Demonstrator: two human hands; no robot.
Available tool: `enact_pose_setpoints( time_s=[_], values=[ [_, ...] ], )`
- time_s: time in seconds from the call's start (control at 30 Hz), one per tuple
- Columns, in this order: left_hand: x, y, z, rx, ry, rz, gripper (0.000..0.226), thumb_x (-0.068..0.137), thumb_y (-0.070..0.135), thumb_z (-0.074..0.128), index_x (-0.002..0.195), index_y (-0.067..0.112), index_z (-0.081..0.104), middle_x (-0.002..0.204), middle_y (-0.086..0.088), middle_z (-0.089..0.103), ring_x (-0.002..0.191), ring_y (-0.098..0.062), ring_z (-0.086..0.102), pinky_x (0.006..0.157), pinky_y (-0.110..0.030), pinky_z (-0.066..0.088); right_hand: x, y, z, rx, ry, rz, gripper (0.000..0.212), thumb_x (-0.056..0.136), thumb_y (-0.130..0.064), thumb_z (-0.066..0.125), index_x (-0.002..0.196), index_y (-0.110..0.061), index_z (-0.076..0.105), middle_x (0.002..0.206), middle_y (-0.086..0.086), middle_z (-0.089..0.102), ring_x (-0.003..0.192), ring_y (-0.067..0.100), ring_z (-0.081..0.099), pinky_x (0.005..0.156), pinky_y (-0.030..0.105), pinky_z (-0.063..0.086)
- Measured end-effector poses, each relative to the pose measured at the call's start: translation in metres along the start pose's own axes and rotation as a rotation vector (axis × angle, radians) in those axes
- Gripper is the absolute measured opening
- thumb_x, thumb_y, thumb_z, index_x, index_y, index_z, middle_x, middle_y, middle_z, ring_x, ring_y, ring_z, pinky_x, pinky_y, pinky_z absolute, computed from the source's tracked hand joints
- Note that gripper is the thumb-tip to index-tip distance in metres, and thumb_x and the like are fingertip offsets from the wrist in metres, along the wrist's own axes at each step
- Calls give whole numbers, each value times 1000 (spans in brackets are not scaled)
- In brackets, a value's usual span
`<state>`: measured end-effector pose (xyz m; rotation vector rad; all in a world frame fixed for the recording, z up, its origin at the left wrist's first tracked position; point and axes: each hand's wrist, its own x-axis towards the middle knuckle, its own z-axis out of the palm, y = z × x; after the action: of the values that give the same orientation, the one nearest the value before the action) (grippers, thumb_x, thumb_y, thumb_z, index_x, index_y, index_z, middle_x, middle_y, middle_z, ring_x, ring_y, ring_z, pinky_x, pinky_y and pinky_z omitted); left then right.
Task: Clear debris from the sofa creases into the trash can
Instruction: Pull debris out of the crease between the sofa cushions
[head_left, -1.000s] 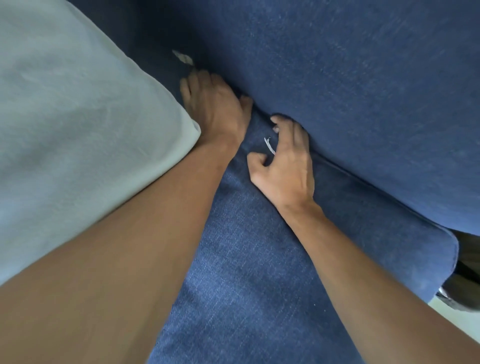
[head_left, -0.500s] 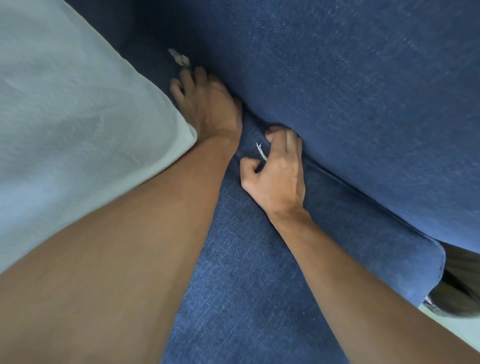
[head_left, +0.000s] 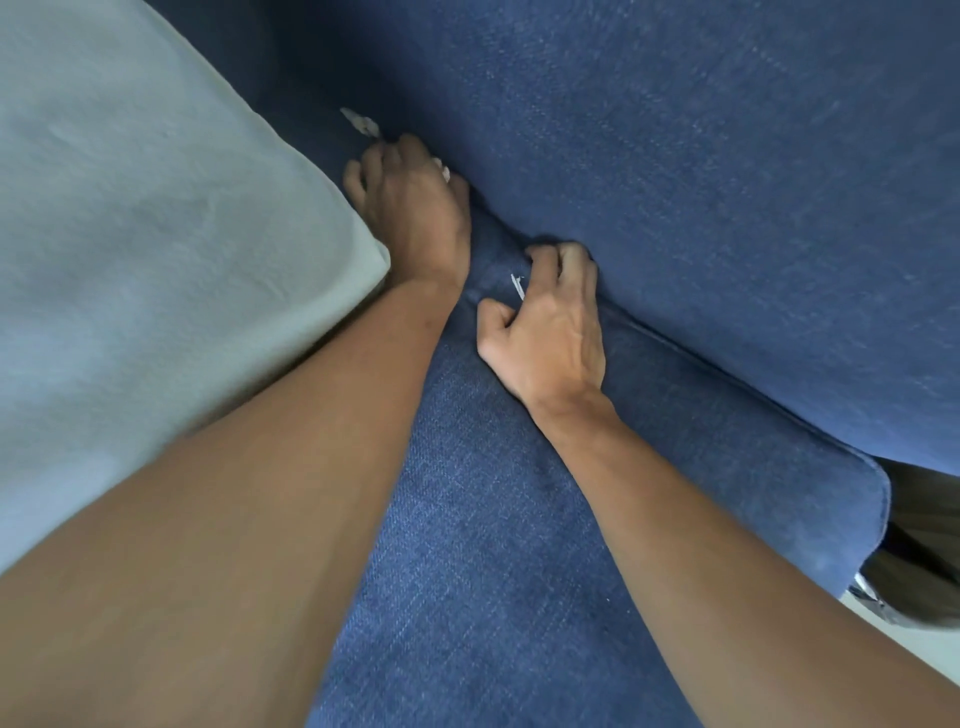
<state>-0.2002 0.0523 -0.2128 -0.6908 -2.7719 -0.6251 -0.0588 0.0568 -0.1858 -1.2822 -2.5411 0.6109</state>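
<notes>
My left hand (head_left: 413, 208) is curled into the crease between the blue seat cushion (head_left: 493, 545) and the blue back cushion (head_left: 701, 156). A small white bit (head_left: 444, 172) shows pinched between its thumb and forefinger. Just beyond its fingertips, a pale crumpled scrap (head_left: 360, 123) lies in the crease. My right hand (head_left: 553, 325) rests lower along the same crease, its fingers closed on a thin white sliver (head_left: 518, 287) that sticks out above the thumb. No trash can is in view.
A pale grey cushion (head_left: 130, 234) fills the left side and touches my left wrist. The seat cushion's corner ends at the right (head_left: 872, 499). Past it are a dark object (head_left: 919, 561) and a strip of light floor (head_left: 914, 649).
My left hand's fingers have curled from flat into a pinch, and a white bit now shows at its thumb. My right hand has closed tighter on the sliver and slid slightly down the crease.
</notes>
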Motion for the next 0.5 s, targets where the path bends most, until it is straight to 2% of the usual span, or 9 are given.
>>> enact_pose_setpoints(
  time_s=[0.07, 0.13, 0.23, 0.4, 0.5],
  values=[
    [0, 1, -7, -87, -49, -45, 23, 84, 23, 49, 93, 8, 63, 96, -11, 69, 104, -31, 59, 100, -38, 33, -1, 0, -1, 31, 0, 1, 53, 71, -26, 41, 110, 4, 59, 111, 19, 56, 107, 34, 54, 89, 44, 54],
    [1, 3, -14, -165, -38, -96, 24, 81, 20, 47, 95, 8, 61, 99, -12, 67, 103, -33, 58, 98, -41, 37, -2, 1, -3, 89, 9, 6, 49, 72, -22, 44, 109, 6, 59, 110, 21, 58, 108, 36, 55, 92, 46, 54],
    [3, 8, -23, -259, -10, -150, 20, 79, 18, 48, 93, 9, 59, 98, -9, 67, 100, -33, 57, 92, -43, 38, -1, 4, -5, 154, 35, 11, 47, 71, -16, 50, 111, 7, 59, 110, 23, 60, 110, 37, 56, 96, 47, 52],
    [5, 9, -29, -322, -42, -179, 26, 82, 24, 41, 88, 8, 61, 92, -6, 71, 97, -32, 58, 93, -40, 37, -2, 5, -4, 207, 92, 7, 48, 73, -11, 54, 120, 1, 59, 116, 17, 59, 118, 32, 53, 100, 44, 50],
    [4, 10, -32, -331, -28, -163, 21, 82, 25, 48, 83, 8, 61, 87, -6, 70, 93, -32, 57, 88, -40, 38, -3, 8, -4, 223, 123, -30, 49, 75, -10, 54, 123, 0, 59, 115, 16, 58, 115, 31, 55, 97, 44, 52]
  ],
)
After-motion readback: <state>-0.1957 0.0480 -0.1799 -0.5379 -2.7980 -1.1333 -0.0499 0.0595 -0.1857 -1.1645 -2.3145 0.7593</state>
